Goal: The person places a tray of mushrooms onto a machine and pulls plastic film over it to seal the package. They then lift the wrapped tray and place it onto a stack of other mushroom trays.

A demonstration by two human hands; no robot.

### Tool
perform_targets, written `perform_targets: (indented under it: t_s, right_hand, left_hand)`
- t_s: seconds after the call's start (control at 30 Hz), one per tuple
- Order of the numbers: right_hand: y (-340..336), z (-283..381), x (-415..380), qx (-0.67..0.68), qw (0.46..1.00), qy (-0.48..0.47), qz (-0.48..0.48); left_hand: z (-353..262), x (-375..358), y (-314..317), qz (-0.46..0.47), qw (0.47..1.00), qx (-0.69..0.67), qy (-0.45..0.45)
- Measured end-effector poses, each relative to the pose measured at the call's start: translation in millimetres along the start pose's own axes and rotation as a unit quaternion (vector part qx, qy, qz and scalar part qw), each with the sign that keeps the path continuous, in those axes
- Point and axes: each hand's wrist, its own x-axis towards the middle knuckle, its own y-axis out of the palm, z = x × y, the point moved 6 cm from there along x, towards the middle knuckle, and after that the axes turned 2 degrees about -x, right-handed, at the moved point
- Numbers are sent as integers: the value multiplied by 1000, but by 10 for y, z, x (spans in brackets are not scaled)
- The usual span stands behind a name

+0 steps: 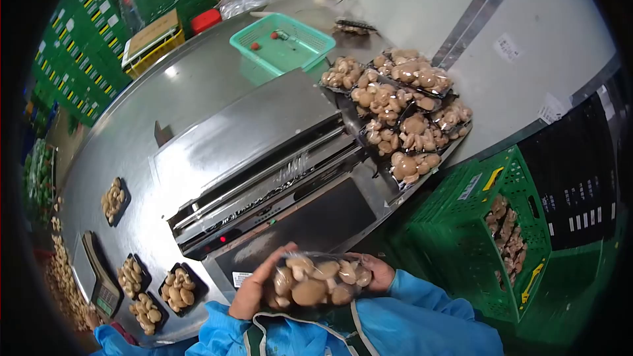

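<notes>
Film-covered tray of tan, round-capped mushrooms (311, 283): held low in front of the person's blue sleeves (422, 296), between both hands, at the near edge of the machine.
Left hand (252, 291): curled around the tray's left end, thumb and fingers spread over its side.
Right hand (376, 272): closed about the opposite end (partly hidden behind the pack).
Silver metal wrapping machine (244, 138): beyond the hands on a shiny grey metal table (135, 135); a small red light (223, 239) glows on its front.
Heap of film-wrapped mushroom packs (402, 115): piled beside the machine's far right end.
Mint-green plastic basket (320, 41): behind the machine, small red items (255, 46) inside.
Black trays of pale mushrooms (178, 289): four on the left of the table, three of them near a grey scale with a display (100, 283).
Co-worker's hand (92, 318): just beside the scale; its grip cannot be told.
Green perforated plastic crate (455, 207): at right, brown mushrooms (506, 237) inside.
</notes>
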Motion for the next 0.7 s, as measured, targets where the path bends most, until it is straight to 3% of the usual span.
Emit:
perform_targets:
  t_s: [0.03, 0.1, 0.13, 0.17, 0.2, 0.23, 0.3, 0.33, 0.43, 0.53, 0.63, 0.7]
  right_hand:
    - [-58, -20, -28, 30, 998, -1, -51]
    - [-231, -31, -65, 75, 995, -23, -61]
    - [-90, 11, -151, 67, 986, -5, -155]
    - [-247, -89, -123, 234, 950, -80, 191]
    - [-342, -65, -121, 128, 989, -72, -13]
    - [-427, 25, -219, 15, 974, -61, -218]
    - [-559, 471, -87, -101, 977, -129, -136]
    - [-380, 856, -133, -49, 953, -202, -222]
    - [-13, 2197, -269, -36, 907, -368, -201]
    - [-25, 3510, -533, -67, 838, -498, -213]
    - [-538, 4699, -590, -38, 802, -530, -270]
    - [-982, 5373, -558, -31, 817, -492, -297]
  left_hand:
    - [-74, -50, 101, 91, 968, 224, 72]
    - [-14, -74, 170, 156, 946, 284, 33]
    - [-19, -73, 185, 137, 957, 255, 0]
    - [-15, -62, 195, 118, 967, 226, -32]
    - [3, 3, 188, 106, 974, 202, -7]
    - [36, 88, 166, 108, 973, 204, -1]
    - [68, 295, 88, 104, 955, 271, 64]
    - [154, 391, 22, 117, 956, 264, 51]
    - [-95, 429, 432, 126, 966, 207, 94]
    - [-205, 414, 241, 89, 954, 251, 135]
    - [-286, 297, 71, 5, 955, 235, 179]
    - [-254, 190, -126, -38, 941, 277, 188]
